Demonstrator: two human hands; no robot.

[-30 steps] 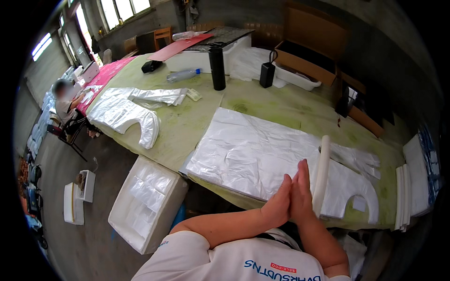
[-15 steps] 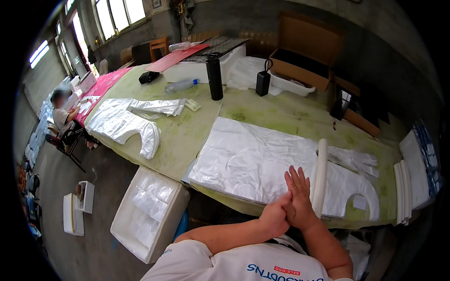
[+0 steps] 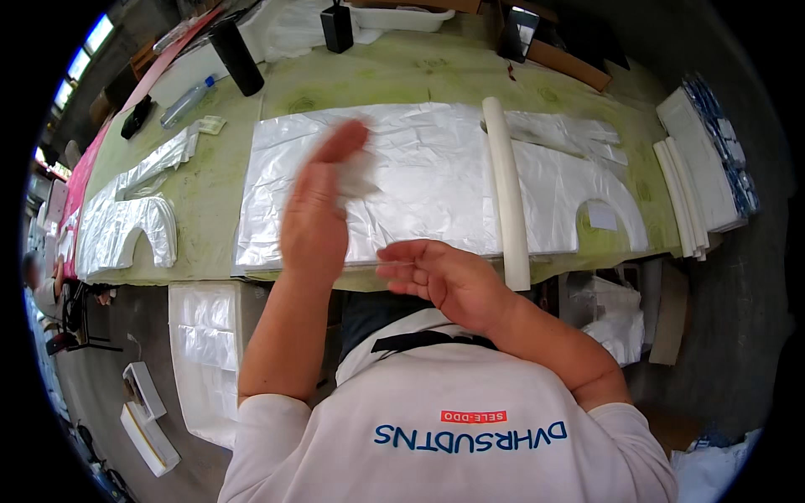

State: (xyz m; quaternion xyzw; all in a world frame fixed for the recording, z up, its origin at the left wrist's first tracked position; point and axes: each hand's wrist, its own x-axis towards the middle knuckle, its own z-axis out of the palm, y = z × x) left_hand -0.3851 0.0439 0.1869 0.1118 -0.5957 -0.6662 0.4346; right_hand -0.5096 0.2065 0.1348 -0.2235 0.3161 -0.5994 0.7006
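A stack of clear plastic bags (image 3: 411, 184), with handle-shaped cutouts at its right end, lies on the table in front of me. My left hand (image 3: 317, 210) is raised over its left part. Motion smears the fingers, and a pale blur beside them cannot be made out. Close to the front edge of the stack is my right hand (image 3: 449, 281), palm turned inward, its fingers loosely bent and apart with nothing seen in them. A long white roll or bar (image 3: 505, 197) rests across the bags, to the right of both hands.
A second set of plastic bags (image 3: 126, 222) lies at the left of the green-covered table (image 3: 214, 243). A black bottle (image 3: 236, 59), a plastic bottle (image 3: 187, 102) and a black box (image 3: 337, 29) stand or lie behind. A white foam box (image 3: 180, 335) is below left.
My hands, which were touching each other near the white roll, have separated. The left one has swung up and left over the bags. The view has turned down and to the right.
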